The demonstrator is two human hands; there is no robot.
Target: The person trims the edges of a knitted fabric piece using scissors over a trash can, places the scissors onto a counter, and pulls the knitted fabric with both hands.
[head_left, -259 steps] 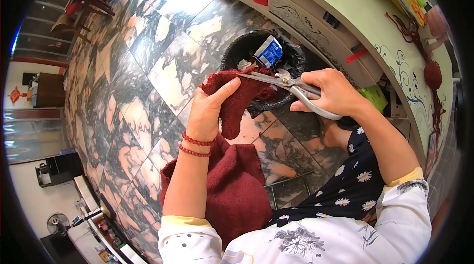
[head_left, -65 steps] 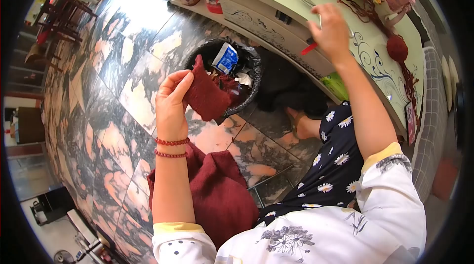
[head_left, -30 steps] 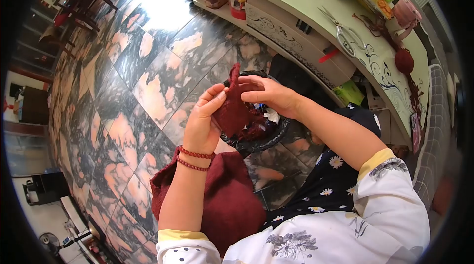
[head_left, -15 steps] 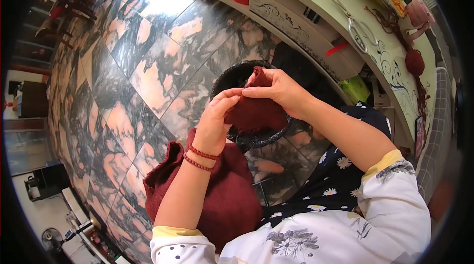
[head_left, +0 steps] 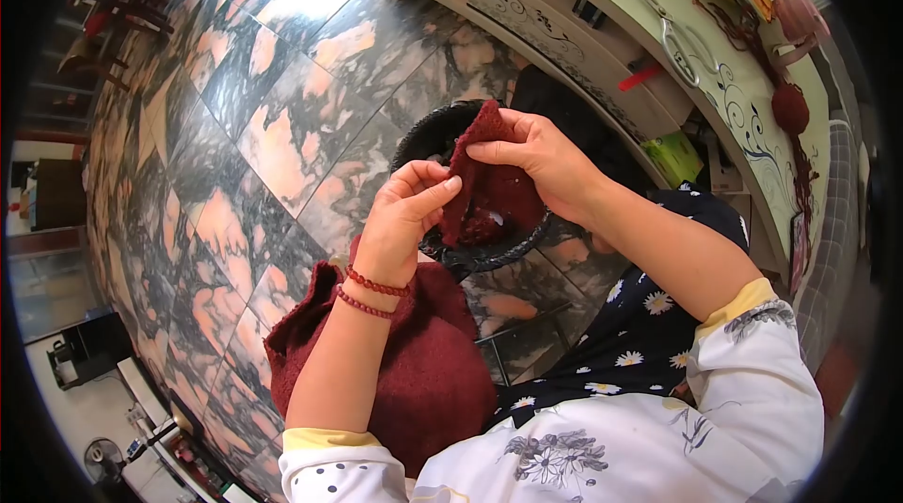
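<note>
My right hand (head_left: 541,160) pinches the upper end of a piece of dark red knitted fabric (head_left: 478,134) between thumb and fingers. The thumb and forefinger of my left hand (head_left: 406,207) are closed at the left edge of this piece; any thread between them is too small to make out. Below both hands stands a round bin (head_left: 423,132) with a black liner. Dark red material with a small pale speck shows over its opening; I cannot tell whether it is fabric or contents. A larger dark red knitted garment (head_left: 433,371) lies over my lap at the left.
A pale cabinet top (head_left: 649,23) curves along the right, bearing scissors (head_left: 666,28), a dark red yarn ball (head_left: 790,108), loose yarn and a pink object (head_left: 800,16). A green packet (head_left: 673,158) stands below it. Marbled tiles (head_left: 273,146) cover the floor at left.
The fabric has turned from lying broad across the bin to standing with its edge up. My left fingertips have drawn slightly down and away from the right hand's.
</note>
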